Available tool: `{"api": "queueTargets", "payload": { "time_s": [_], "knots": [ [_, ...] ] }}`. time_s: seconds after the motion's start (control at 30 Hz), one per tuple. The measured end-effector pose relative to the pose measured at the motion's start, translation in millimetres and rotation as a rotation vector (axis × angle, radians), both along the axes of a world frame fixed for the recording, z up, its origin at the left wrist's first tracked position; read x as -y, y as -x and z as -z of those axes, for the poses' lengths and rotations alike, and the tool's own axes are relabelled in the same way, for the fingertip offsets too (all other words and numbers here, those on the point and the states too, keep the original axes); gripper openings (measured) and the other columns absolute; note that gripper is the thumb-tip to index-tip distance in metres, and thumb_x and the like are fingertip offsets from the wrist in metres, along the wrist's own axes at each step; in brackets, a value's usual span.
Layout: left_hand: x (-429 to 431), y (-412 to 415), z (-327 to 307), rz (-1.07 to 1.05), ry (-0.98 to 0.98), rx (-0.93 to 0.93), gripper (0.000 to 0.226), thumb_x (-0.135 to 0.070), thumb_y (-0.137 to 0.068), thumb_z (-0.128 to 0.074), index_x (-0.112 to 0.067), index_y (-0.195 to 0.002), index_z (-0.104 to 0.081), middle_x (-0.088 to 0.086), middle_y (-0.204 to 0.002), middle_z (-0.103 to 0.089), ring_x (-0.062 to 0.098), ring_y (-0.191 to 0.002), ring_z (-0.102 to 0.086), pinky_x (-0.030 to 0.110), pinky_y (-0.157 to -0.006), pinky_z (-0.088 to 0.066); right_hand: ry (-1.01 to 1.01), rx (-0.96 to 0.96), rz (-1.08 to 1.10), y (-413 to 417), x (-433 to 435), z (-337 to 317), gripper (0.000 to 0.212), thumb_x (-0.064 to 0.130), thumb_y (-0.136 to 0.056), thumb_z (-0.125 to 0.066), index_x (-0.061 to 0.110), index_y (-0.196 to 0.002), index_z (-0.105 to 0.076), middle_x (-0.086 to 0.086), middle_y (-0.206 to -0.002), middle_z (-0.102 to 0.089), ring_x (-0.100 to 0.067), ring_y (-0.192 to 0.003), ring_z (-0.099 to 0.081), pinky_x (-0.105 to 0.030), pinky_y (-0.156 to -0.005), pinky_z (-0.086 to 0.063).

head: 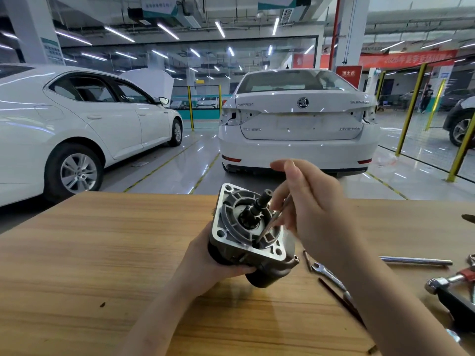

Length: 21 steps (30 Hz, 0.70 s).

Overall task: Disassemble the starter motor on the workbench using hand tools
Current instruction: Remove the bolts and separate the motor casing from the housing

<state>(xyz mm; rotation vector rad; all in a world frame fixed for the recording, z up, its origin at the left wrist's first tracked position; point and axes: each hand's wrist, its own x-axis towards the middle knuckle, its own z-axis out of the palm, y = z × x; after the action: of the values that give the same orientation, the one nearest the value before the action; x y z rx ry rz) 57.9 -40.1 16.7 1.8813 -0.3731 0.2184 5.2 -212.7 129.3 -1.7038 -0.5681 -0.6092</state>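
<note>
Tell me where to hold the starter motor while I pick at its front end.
Grip the round body behind the square flange, coming from below and the left, as the left hand does. The motor is tilted flange-up with its shaft sticking out, and the right hand works a pick there, so that face should stay clear.

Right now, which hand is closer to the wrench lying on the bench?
Right. The right hand, holding a thin tool at the starter motor, is just beyond the wrench. The left hand grips the motor's body, farther left.
</note>
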Motion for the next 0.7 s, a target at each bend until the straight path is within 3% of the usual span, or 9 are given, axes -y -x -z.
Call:
{"api": "queueTargets", "payload": {
  "time_s": [0.1,0.23,0.33,0.43,0.53,0.6,0.7],
  "knots": [
    [0,3,-1,0.008,0.010,-0.021,0.072,-0.030,-0.046,-0.091,-0.033,-0.110,-0.059,-0.016,-0.108,-0.068,-0.002,-0.101,-0.061,0.020,-0.082,-0.049,0.028,0.005,-0.086,2,10,-5,0.027,0.018,-0.097,-0.041,0.035,-0.090,-0.061,0.008,-0.065,-0.063,-0.007,-0.041,-0.057,-0.015,-0.045,-0.043],
    [-1,5,-2,0.024,0.021,-0.043,0.073,-0.029,-0.046,-0.091,-0.033,-0.112,-0.059,-0.015,-0.108,-0.068,-0.002,-0.101,-0.061,0.019,-0.078,-0.051,0.022,-0.143,-0.357,5,16,-12,0.027,0.026,-0.093,-0.046,0.036,-0.081,-0.069,0.005,-0.071,-0.066,-0.015,-0.061,-0.070,-0.022,-0.057,-0.055],
    [1,4,-3,0.000,0.015,-0.043,0.070,-0.023,-0.048,-0.091,-0.032,-0.110,-0.060,-0.015,-0.105,-0.069,-0.003,-0.098,-0.062,0.026,-0.082,-0.052,0.028,-0.110,-0.305,6,15,-14,0.026,0.041,-0.082,-0.051,0.023,-0.066,-0.063,0.003,-0.059,-0.058,-0.015,-0.052,-0.066,-0.031,-0.058,-0.053],
    [1,3,-2,-0.005,0.016,-0.060,0.070,-0.030,-0.045,-0.090,-0.033,-0.108,-0.061,-0.015,-0.104,-0.069,-0.002,-0.095,-0.062,0.029,-0.081,-0.053,0.010,-0.074,-0.175,4,14,-13,0.042,0.047,-0.081,-0.054,0.010,-0.061,-0.055,0.002,-0.055,-0.057,-0.014,-0.046,-0.061,-0.028,-0.054,-0.049],
    [1,2,-2,0.001,0.011,-0.052,0.071,-0.035,-0.044,-0.090,-0.033,-0.109,-0.061,-0.015,-0.106,-0.069,-0.002,-0.097,-0.062,0.025,-0.081,-0.051,-0.024,-0.094,-0.208,5,14,-12,0.022,0.037,-0.082,-0.047,0.024,-0.078,-0.064,0.003,-0.071,-0.069,-0.013,-0.056,-0.066,-0.024,-0.059,-0.054],
    [2,2,-2,0.004,0.015,-0.051,0.072,-0.035,-0.044,-0.090,-0.033,-0.110,-0.060,-0.014,-0.106,-0.069,-0.001,-0.098,-0.062,0.024,-0.081,-0.050,-0.040,-0.093,-0.258,6,12,-9,0.021,0.035,-0.082,-0.045,0.028,-0.097,-0.057,0.008,-0.086,-0.072,-0.012,-0.065,-0.069,-0.021,-0.064,-0.054],
    [1,1,-2,0.014,0.009,-0.047,0.073,-0.035,-0.045,-0.089,-0.031,-0.111,-0.060,-0.013,-0.106,-0.069,-0.001,-0.099,-0.062,0.020,-0.078,-0.051,-0.167,-0.108,-0.348,7,6,-4,0.019,0.033,-0.082,-0.045,0.020,-0.093,-0.055,0.006,-0.089,-0.073,-0.015,-0.066,-0.070,-0.022,-0.063,-0.053]
  ]
}}
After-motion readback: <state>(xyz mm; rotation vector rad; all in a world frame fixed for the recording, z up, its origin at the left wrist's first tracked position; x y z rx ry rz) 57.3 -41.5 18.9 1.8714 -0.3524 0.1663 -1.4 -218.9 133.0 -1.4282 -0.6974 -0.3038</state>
